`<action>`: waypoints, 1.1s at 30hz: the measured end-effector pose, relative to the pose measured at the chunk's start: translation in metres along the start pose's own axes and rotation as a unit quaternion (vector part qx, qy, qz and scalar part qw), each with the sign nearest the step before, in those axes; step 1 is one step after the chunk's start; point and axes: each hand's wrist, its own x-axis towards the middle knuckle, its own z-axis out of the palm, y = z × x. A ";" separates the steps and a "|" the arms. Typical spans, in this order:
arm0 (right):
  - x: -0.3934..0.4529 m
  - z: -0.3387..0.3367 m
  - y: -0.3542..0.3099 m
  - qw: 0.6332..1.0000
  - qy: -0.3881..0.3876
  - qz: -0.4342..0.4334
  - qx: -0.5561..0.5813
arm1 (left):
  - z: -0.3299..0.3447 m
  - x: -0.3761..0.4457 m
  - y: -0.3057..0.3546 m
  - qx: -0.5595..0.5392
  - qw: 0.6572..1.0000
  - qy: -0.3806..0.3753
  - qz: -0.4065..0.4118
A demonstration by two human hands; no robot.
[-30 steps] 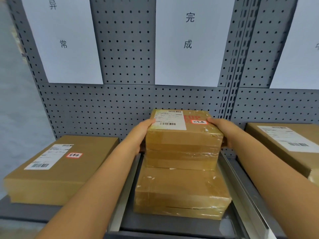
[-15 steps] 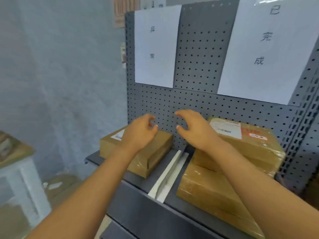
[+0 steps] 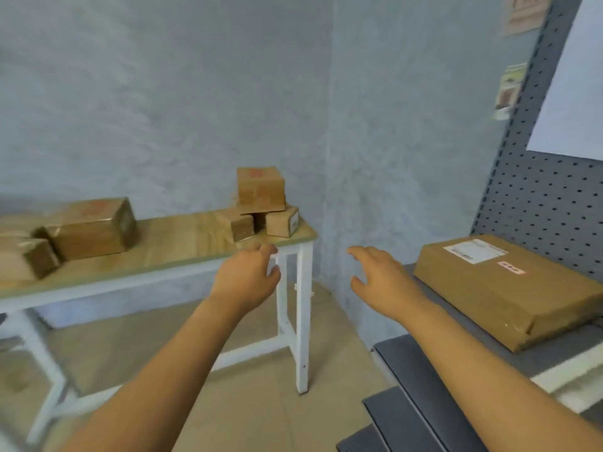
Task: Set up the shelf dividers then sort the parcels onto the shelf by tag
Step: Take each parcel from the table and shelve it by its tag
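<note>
Both bare hands hang in mid-air holding nothing, the left hand (image 3: 247,276) with fingers loosely curled and the right hand (image 3: 378,277) with fingers relaxed and spread. Ahead of the left hand stands a wooden-topped table with white metal legs (image 3: 182,246), carrying a stack of 3 small brown cardboard parcels (image 3: 261,203) at its right end and 2 larger taped brown parcels (image 3: 88,228) toward its left. Right of the right hand, a flat brown cardboard parcel with a white label and red tag (image 3: 509,288) lies on the grey metal shelf (image 3: 421,367), in front of the grey perforated back panel (image 3: 548,203) with its white paper sheet (image 3: 574,93).
</note>
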 end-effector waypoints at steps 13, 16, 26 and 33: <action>0.127 0.098 -0.202 0.995 -0.011 -0.090 0.045 | -0.068 -0.012 -0.240 0.083 0.992 0.012 -0.093; 0.153 0.125 -0.240 0.992 -0.031 -0.112 0.047 | -0.079 -0.015 -0.289 0.091 0.989 0.018 -0.114; 0.276 0.205 -0.362 0.973 -0.080 -0.207 0.060 | -0.098 -0.009 -0.426 0.111 0.969 0.043 -0.216; 0.370 0.261 -0.415 0.959 -0.089 -0.247 0.110 | -0.115 0.029 -0.505 0.109 0.948 0.052 -0.295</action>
